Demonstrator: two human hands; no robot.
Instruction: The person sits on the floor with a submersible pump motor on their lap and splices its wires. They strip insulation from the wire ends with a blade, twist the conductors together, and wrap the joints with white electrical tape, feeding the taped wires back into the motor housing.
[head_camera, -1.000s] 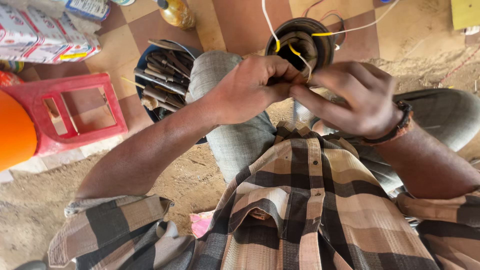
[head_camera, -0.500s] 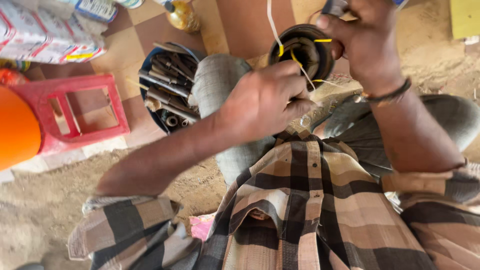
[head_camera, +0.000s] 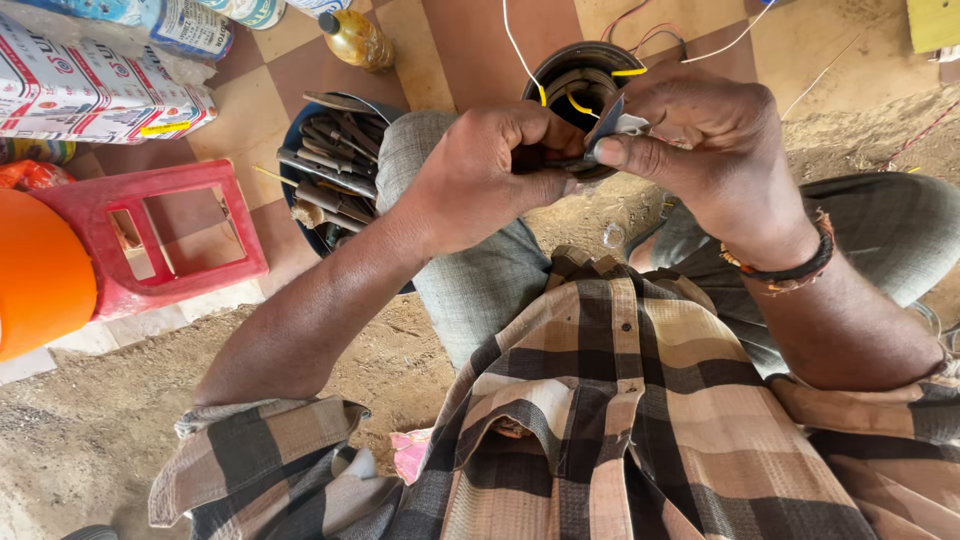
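Left of the hands, a bowl of tools and a red stool crowd the floor; wires cross above; sandy floor lies open.

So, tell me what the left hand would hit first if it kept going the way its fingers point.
The left hand points right, toward the right hand. It would likely meet the small flat dark piece pinched there, then the right hand's fingers; depth is unclear.
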